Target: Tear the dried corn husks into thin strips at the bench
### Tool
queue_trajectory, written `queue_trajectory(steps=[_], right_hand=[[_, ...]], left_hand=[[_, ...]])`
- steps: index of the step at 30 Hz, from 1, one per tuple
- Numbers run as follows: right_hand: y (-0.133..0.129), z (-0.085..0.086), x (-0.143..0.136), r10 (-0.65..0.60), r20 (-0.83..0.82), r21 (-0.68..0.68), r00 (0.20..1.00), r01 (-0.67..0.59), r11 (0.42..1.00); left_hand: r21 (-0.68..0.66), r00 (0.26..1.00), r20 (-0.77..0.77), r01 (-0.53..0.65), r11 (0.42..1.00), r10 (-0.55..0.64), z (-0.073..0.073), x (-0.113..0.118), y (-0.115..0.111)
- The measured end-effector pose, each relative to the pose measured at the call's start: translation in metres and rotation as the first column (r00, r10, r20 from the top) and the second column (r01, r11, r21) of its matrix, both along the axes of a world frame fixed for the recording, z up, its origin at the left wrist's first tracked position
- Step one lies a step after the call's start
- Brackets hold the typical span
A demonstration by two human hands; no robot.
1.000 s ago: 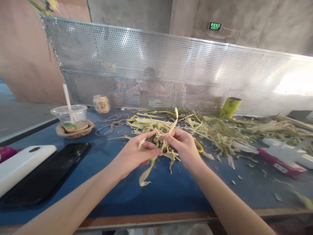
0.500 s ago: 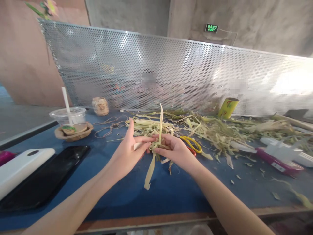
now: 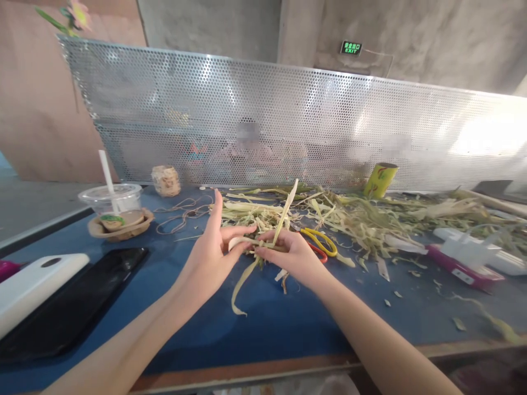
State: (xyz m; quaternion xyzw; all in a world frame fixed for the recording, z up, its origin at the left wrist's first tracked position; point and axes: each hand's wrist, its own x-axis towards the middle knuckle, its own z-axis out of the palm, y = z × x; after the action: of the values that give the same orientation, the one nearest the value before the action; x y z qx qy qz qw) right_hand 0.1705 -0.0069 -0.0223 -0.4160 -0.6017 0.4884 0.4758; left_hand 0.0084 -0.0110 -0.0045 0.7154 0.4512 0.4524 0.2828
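Pale dried husk strips [image 3: 285,211] cross between my two hands above the blue table [image 3: 255,340]. My left hand [image 3: 214,247] pinches a strip end between thumb and fingers, its index finger pointing up. Close on its right, my right hand [image 3: 288,252] has its fingertips closed on the strips where they cross. One strip sticks up from the right fingers, and another [image 3: 239,285] hangs curled below the left hand. A pile of husks [image 3: 251,211] lies just behind. Yellow-handled scissors [image 3: 321,241] and a red-orange handle [image 3: 319,253] lie right of my right hand.
On the left are a plastic cup [image 3: 111,200] with a straw, a black phone [image 3: 74,307], a white device [image 3: 41,285] and a woven jar [image 3: 166,181]. To the right are a yellow tube [image 3: 381,181] and white plugs [image 3: 469,247]. A perforated metal screen [image 3: 280,120] stands behind.
The upright strip now leans to the right, and the hanging strip has swung left and curled. Between the hands the strips are more stretched out. The view has shifted slightly.
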Motion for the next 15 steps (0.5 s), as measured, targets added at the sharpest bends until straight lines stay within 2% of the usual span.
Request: queue_trajectory(steps=[5,11,15], right_hand=[[0.0014,-0.0032,0.0023,-0.033,0.047,-0.010,0.998,0.033,0.999],[0.0015,-0.0004,0.0034,-0.051,0.152,0.128,0.987,0.031,0.991],[0.0033,-0.0019,0.0054,-0.065,0.135,0.094,0.989,0.053,0.994]], left_hand=[[-0.051,0.999,-0.011,-0.030,0.998,0.030,0.0036,-0.0039,0.0010],[-0.050,0.997,-0.067,-0.049,0.998,0.046,0.0039,-0.0015,-0.0018],[-0.084,0.995,-0.059,-0.082,0.993,0.077,0.0083,-0.0070,0.0017]])
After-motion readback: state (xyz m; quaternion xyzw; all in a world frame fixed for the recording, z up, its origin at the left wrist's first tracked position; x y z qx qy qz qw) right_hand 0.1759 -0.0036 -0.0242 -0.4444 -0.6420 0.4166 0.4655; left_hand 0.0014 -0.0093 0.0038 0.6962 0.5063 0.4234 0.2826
